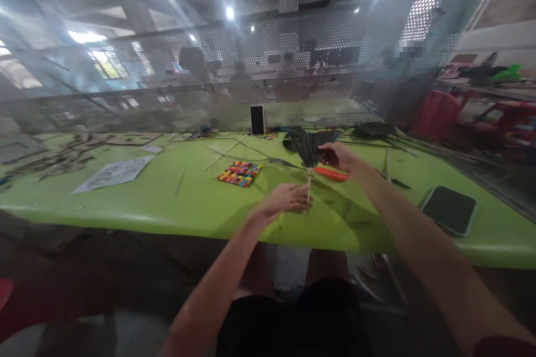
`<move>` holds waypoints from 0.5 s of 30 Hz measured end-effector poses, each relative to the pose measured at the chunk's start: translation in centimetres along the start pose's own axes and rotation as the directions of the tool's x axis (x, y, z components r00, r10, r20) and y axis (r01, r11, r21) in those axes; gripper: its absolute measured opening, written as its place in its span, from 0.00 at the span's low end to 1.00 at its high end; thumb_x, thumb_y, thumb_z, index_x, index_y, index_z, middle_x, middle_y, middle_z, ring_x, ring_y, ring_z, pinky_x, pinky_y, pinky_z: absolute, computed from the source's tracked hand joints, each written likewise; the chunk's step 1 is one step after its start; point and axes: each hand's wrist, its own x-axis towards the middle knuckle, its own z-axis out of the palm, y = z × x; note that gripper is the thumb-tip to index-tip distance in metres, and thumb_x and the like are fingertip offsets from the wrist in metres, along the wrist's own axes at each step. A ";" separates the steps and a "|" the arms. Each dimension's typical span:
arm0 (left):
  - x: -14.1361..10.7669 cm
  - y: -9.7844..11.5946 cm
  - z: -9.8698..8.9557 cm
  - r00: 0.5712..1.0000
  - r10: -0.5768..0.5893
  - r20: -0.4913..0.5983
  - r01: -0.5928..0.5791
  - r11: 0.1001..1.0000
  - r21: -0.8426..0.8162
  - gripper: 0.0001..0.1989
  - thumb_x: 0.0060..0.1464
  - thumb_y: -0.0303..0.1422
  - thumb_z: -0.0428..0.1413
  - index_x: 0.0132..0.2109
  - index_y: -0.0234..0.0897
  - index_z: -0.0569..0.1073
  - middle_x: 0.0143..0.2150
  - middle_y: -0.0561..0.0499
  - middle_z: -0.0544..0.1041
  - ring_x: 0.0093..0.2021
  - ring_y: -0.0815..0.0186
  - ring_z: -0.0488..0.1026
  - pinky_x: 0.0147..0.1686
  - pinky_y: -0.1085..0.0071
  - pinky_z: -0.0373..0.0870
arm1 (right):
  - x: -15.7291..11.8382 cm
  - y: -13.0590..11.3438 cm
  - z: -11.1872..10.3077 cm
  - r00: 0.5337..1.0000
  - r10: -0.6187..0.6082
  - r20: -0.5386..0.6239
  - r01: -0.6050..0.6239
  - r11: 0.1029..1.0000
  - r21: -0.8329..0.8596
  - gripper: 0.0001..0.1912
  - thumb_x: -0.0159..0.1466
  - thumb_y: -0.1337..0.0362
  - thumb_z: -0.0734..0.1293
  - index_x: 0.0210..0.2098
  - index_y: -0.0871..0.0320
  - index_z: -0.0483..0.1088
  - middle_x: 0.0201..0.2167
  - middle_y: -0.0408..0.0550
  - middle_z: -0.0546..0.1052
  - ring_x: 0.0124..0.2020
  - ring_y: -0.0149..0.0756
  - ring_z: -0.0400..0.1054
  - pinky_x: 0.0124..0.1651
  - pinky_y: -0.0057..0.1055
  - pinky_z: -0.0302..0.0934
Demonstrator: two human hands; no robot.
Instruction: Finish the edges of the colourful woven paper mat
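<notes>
Over the green table, a dark, pleated fan-shaped piece [310, 148] stands spread at the top of a thin pale stick [309, 192]. My left hand [291, 199] is at the stick's lower part, its fingers closed round it. At the fan's right edge is my right hand [335, 156], thumb and fingers pinching the dark material. A red-orange piece [332, 173] lies just below my right hand. To the left of the stick, a colourful woven square [240, 173] rests flat on the table.
On the green table [138, 201] are a printed sheet [113, 173], brown cardboard scraps [71, 153] at the left, thin strips, and a dark tablet-like object [449, 210] at the right. A phone [257, 120] stands upright before a perforated screen [234, 78].
</notes>
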 end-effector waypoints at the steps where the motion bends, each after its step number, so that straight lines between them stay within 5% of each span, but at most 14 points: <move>1: 0.2 -0.1 0.1 0.999 0.002 0.034 0.003 0.989 -0.148 0.08 0.59 0.32 0.57 0.42 0.30 0.73 0.42 0.40 0.79 0.39 0.63 0.78 0.43 0.67 0.73 | -0.1 0.3 0.8 1.000 0.009 0.014 -0.010 1.000 0.013 0.10 0.63 0.71 0.65 0.25 0.60 0.65 0.18 0.45 0.73 0.18 0.26 0.65 0.25 0.23 0.63; 3: 0.7 0.0 0.2 1.000 0.009 0.022 -0.001 0.936 -0.353 0.07 0.54 0.25 0.59 0.42 0.30 0.73 0.39 0.43 0.78 0.38 0.65 0.78 0.42 0.69 0.74 | -0.3 0.8 2.1 0.998 0.032 0.059 -0.035 0.999 0.040 0.08 0.61 0.72 0.68 0.27 0.60 0.66 0.20 0.46 0.75 0.19 0.29 0.68 0.27 0.25 0.67; 5: 1.0 0.1 -0.1 1.000 -0.007 -0.026 -0.005 0.901 -0.433 0.08 0.51 0.22 0.59 0.40 0.30 0.71 0.32 0.48 0.76 0.27 0.73 0.73 0.30 0.77 0.70 | -0.6 0.7 2.7 0.988 0.049 0.144 -0.052 0.999 0.014 0.07 0.62 0.67 0.70 0.30 0.59 0.67 0.24 0.48 0.78 0.22 0.32 0.71 0.26 0.27 0.68; 8: 1.1 -0.4 -0.9 0.995 0.005 -0.102 -0.044 0.922 -0.384 0.06 0.53 0.27 0.58 0.32 0.33 0.67 0.24 0.56 0.67 0.17 0.80 0.56 0.16 0.81 0.49 | -2.3 -1.2 2.5 0.987 0.086 0.139 -0.054 0.973 -0.223 0.10 0.64 0.58 0.69 0.33 0.58 0.67 0.27 0.50 0.78 0.22 0.34 0.72 0.21 0.26 0.65; 10: 1.0 -1.0 -1.2 0.980 0.015 -0.198 -0.076 0.949 -0.305 0.10 0.53 0.29 0.57 0.29 0.35 0.62 0.22 0.58 0.63 0.16 0.80 0.51 0.15 0.80 0.42 | -5.1 -3.2 2.5 0.995 -0.089 -0.041 0.062 0.900 -0.432 0.10 0.63 0.60 0.69 0.31 0.57 0.65 0.23 0.47 0.75 0.19 0.32 0.69 0.20 0.26 0.62; 12: 0.9 -1.5 -1.2 0.959 0.016 -0.282 -0.087 0.967 -0.240 0.12 0.52 0.29 0.57 0.27 0.36 0.60 0.20 0.59 0.60 0.16 0.80 0.50 0.16 0.79 0.41 | -9.3 -4.9 3.4 0.900 -0.420 -0.119 0.292 0.783 -0.550 0.08 0.62 0.62 0.69 0.31 0.57 0.66 0.23 0.45 0.73 0.22 0.31 0.69 0.25 0.26 0.64; 14: 0.7 -1.7 -0.9 0.952 0.019 -0.307 -0.082 0.977 -0.195 0.13 0.52 0.31 0.57 0.26 0.36 0.59 0.20 0.59 0.60 0.16 0.80 0.49 0.17 0.78 0.40 | -14.4 -5.1 5.2 0.808 -0.589 0.033 0.489 0.638 -0.595 0.05 0.60 0.62 0.70 0.34 0.55 0.71 0.31 0.47 0.77 0.33 0.36 0.73 0.38 0.32 0.69; 15: 0.6 -1.8 -0.8 0.953 0.024 -0.303 -0.082 0.980 -0.182 0.13 0.52 0.32 0.57 0.26 0.36 0.59 0.21 0.59 0.60 0.17 0.80 0.49 0.17 0.78 0.41 | -16.9 -4.6 6.3 0.810 -0.567 0.148 0.526 0.593 -0.610 0.05 0.60 0.61 0.70 0.35 0.53 0.73 0.34 0.47 0.78 0.36 0.39 0.73 0.42 0.35 0.69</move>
